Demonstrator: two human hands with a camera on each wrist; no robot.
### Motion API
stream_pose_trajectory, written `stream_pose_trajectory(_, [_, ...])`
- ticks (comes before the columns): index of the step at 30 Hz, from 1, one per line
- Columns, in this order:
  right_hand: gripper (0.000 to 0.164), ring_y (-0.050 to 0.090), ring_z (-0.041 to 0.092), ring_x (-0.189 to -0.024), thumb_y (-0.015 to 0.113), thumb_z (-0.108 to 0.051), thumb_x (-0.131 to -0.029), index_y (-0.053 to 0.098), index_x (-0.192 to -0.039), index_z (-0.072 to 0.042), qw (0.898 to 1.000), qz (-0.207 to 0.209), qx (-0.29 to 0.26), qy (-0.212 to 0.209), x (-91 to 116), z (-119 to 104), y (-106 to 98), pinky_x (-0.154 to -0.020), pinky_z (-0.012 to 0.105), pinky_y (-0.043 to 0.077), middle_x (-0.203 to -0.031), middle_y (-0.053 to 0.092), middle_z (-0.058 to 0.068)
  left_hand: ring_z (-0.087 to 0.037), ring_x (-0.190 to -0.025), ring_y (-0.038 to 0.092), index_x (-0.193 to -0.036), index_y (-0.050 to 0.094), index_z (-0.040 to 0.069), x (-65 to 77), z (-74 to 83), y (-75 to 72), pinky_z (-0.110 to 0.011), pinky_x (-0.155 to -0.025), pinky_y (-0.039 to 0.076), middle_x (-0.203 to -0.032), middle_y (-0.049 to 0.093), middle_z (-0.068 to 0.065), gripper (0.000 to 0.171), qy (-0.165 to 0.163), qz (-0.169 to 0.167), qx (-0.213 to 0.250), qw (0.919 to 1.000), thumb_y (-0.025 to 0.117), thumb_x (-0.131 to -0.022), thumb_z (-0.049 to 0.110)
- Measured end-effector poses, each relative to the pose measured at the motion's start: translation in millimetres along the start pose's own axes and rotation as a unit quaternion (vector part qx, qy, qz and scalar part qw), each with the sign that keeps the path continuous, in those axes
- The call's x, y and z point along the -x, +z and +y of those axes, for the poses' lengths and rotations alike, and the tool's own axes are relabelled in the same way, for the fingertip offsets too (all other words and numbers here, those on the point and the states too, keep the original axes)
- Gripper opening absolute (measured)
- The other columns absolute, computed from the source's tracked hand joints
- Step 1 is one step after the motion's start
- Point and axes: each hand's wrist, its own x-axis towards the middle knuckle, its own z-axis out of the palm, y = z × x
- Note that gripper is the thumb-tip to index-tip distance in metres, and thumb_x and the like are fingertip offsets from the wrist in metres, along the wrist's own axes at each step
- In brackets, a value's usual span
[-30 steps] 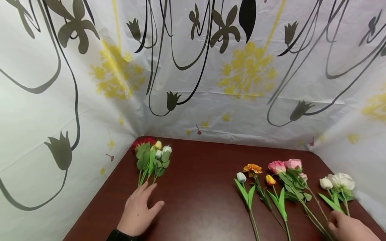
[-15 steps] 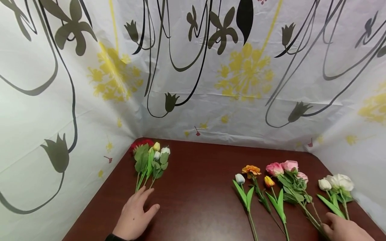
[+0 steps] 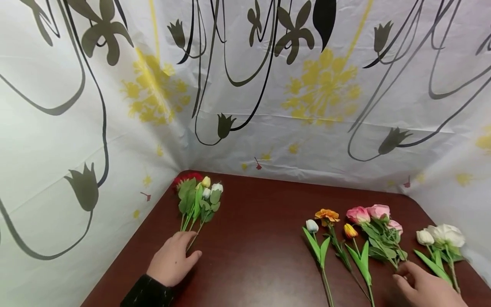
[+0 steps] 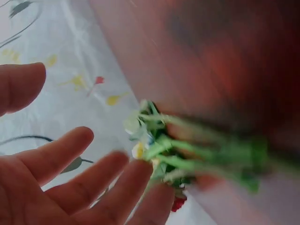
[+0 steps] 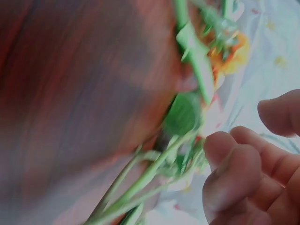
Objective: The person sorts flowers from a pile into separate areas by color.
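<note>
My left hand (image 3: 173, 259) is over the stems of the left bunch, its fingers extended and the thumb apart in the left wrist view. That bunch has red flowers (image 3: 188, 176), a yellow tulip (image 3: 206, 182), white blooms (image 3: 217, 187) and green leaves. At the right, my right hand (image 3: 427, 288) is at the lower stems of the pink roses (image 3: 379, 211). Its fingers (image 5: 234, 173) look loosely curled in the right wrist view, with the thumb apart and no stem between them. Beside that hand lie white flowers (image 3: 446, 235) and an orange-yellow tulip (image 3: 350, 230).
A white tulip (image 3: 312, 226) and an orange flower (image 3: 327, 215) lie left of the roses on the dark red-brown table (image 3: 261, 230). Patterned white sheeting (image 3: 245, 145) stands around the table's back and sides.
The head view has shifted slightly. My right hand has moved left, away from the white flowers and over the rose stems. My left hand has moved slightly forward over the left bunch's stems.
</note>
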Motion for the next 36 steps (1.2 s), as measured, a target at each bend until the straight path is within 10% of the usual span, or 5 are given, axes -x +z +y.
stream_pose_trajectory(11, [0.015,0.056,0.016,-0.069,0.062,-0.027,-0.101,0.063,-0.103,-0.012,0.998,-0.011,-0.055,-0.036,-3,-41,14,-0.063,0.038,0.045,-0.084,0.06,-0.004,-0.017,-0.061,0.055,-0.083,0.062,0.015,-20.1,-14.5,2.5,-0.041,-0.057,0.047,-0.069,0.056,0.002,0.015,0.006,-0.044,-0.098,0.9942,0.077,-0.086,0.016])
stream_pose_trajectory(24, [0.01,0.05,0.018,-0.065,0.065,-0.023,-0.099,0.064,-0.099,-0.013,0.998,-0.009,-0.062,-0.026,2,-49,19,-0.061,0.036,0.041,-0.076,0.055,-0.002,-0.02,-0.057,0.055,-0.079,0.061,0.012,-27.9,-11.5,7.6,-0.043,-0.054,0.048,-0.065,0.055,-0.001,0.017,0.025,-0.057,-0.148,0.987,0.07,-0.083,-0.001])
stream_pose_trajectory(36, [0.006,0.05,0.018,-0.067,0.063,-0.019,-0.1,0.063,-0.099,-0.013,0.997,-0.009,-0.067,-0.042,10,-56,15,-0.063,0.037,0.041,-0.078,0.055,-0.002,-0.019,-0.053,0.042,-0.069,0.052,0.013,-25.7,-15.4,-0.4,-0.034,-0.053,0.031,-0.059,0.046,-0.002,0.018,0.01,-0.073,-0.062,0.9953,0.065,-0.079,0.005])
